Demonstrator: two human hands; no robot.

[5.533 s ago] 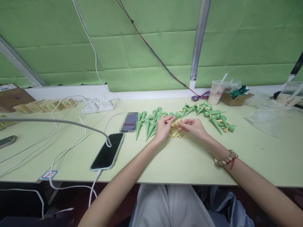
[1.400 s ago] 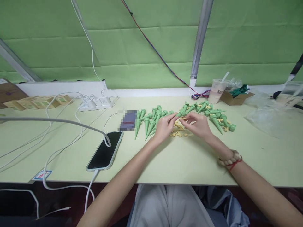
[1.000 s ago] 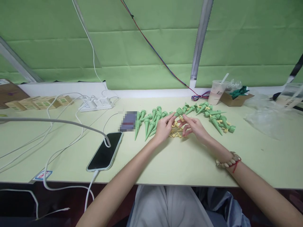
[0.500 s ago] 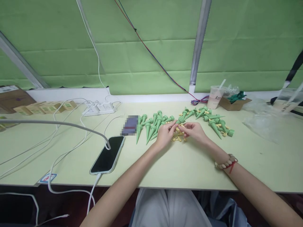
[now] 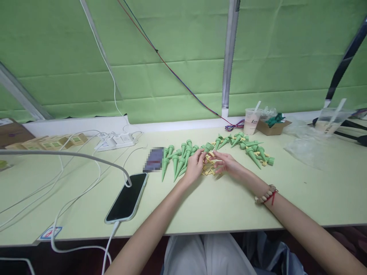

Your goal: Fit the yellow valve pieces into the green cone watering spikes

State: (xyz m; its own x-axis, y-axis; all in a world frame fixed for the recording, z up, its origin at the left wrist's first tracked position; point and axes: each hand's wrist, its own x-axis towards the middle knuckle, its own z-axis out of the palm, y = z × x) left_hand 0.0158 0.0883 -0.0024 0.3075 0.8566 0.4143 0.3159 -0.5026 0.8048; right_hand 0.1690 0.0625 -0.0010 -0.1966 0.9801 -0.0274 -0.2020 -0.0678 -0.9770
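Note:
My left hand (image 5: 195,165) is closed around a green plastic spike (image 5: 209,146), whose wide capped end sticks up past the fingertips. The rest of that spike is hidden by the hand. Close on its right is my right hand (image 5: 228,163), fingers curved and apart, with the fingertips near a small yellow piece at the spike. Below the hands lies a pile of small yellow plastic pieces (image 5: 208,170), partly covered by them. More green spikes (image 5: 180,165) lie to the left of my left hand. Beyond my right hand are other green spikes (image 5: 252,156) with yellow pieces among them.
A phone (image 5: 127,198) with a white cable lies at left front, near a blurred dark object (image 5: 154,159). Behind are a power strip (image 5: 116,140) and yellow boxes (image 5: 51,143). Drink cups (image 5: 251,121), a small cardboard box (image 5: 272,128) and plastic bags (image 5: 304,152) stand at right.
My right hand has drawn slightly away from the left, and its fingers have parted. My left hand still holds the green spike. The view has tilted up and shifted right.

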